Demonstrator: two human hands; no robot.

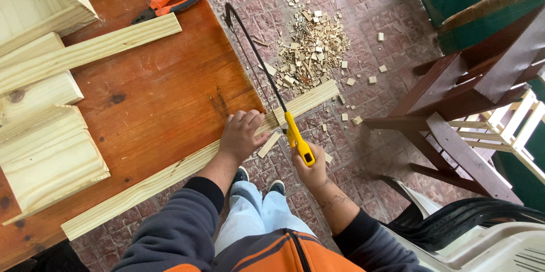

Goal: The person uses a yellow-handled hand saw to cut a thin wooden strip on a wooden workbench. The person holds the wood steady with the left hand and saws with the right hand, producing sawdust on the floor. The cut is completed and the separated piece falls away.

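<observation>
A reddish-brown wooden bench fills the left of the view, its top scuffed and marked with dark spots. Beyond its right edge lies a floor of mottled pink and maroon tiles, strewn with a heap of wood chips and offcuts. To the right stands a dark red wooden chair frame, with a pale slatted crate behind it and stacked plastic chairs in the lower right.

A long pale wooden strip lies along the near edge of the bench, its right end jutting past the bench's right edge over the floor. The left hand presses flat on the strip right at that edge, fingers spread and lying together over the wood. The right hand is closed around the yellow handle of a hacksaw, just to the right of the left hand. The saw's black frame runs away from the person, and its blade crosses the strip close beside the left hand's fingers, on the overhanging part. A small loose piece of wood sits beneath the strip between the two hands.

Farther back on the bench lie several pale planks and moulded boards, and orange-handled pliers near the far edge.
</observation>
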